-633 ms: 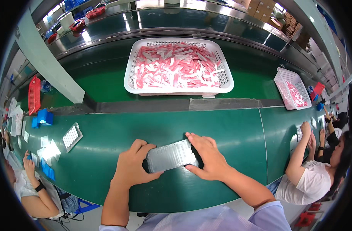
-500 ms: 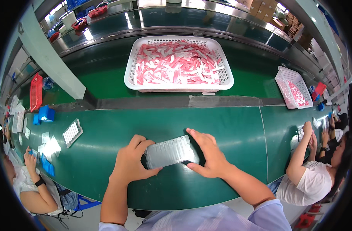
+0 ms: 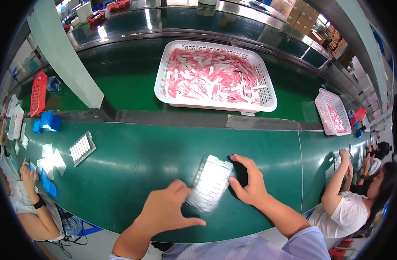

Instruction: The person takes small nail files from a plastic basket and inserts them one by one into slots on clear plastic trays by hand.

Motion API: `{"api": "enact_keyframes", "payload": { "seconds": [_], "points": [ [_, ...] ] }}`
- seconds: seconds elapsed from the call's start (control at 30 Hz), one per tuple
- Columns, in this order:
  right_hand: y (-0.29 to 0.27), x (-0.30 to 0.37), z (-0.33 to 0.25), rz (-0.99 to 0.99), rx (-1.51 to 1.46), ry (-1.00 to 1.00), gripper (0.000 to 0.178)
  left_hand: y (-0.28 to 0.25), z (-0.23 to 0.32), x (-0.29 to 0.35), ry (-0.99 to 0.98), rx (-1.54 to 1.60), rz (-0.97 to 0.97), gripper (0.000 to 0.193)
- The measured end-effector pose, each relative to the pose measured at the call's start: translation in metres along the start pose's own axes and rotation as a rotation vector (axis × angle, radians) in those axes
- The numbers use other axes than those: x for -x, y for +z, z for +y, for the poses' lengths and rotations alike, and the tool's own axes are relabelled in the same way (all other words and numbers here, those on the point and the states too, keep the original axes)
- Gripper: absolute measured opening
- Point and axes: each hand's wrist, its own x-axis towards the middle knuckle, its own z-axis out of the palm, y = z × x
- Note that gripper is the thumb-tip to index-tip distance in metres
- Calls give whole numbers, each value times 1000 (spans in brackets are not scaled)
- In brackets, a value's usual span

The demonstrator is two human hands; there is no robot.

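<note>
A clear plastic tray (image 3: pixel 211 184) with a row of slots is angled between my hands above the green table, its lower end smeared by motion. Glare hides whether anything lies in the slots. My left hand (image 3: pixel 167 206) is beside its lower left edge, thumb stretched away and fingertips close to the plastic; contact is unclear. At the opposite side, my right hand (image 3: pixel 252 184) has thumb and forefinger spread apart, the thumb tip at the tray's edge. Neither hand is closed around the tray.
Beyond the dark ledge stands a white basket (image 3: pixel 164 93) heaped with pink and white strips. A filled slotted tray (image 3: pixel 82 148) lies to the left, near blue blocks (image 3: pixel 50 121). A smaller white basket (image 3: pixel 322 108) stands right. People work on both sides.
The tray has turned from lying crosswise to a steep slant and shifted right. My left hand has lowered and loosened from its end; my right hand has moved slightly right.
</note>
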Motion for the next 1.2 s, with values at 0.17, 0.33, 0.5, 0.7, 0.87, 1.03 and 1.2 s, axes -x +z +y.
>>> {"api": "enact_keyframes", "payload": {
  "seconds": [0.17, 0.33, 0.5, 0.7, 0.87, 1.03, 1.2],
  "points": [
    [-4, 4, 10, 20, -162, -24, 49, 27, 0, 5, 293, 157, -268, 54],
    [-3, 16, 3, 97, -203, 90, 61, 21, 0, 0, 356, 195, -185, 23],
    [5, 27, -101, 26, 395, 176, 110, 8, -9, -12, 88, 365, 264, 7],
    [10, 20, -105, -215, 405, 405, 108, 17, -14, -14, 11, 444, 417, 5],
    [-31, 15, -41, -327, 334, 20, 99, 28, -19, -17, 24, 488, 472, 19],
    [-43, -4, -20, -256, 265, -78, 85, 22, -9, -23, -89, 522, 314, 45],
    [-37, -15, 0, -212, 123, -102, 84, 0, 14, -73, 64, -7, 85, 90]
  ]
}}
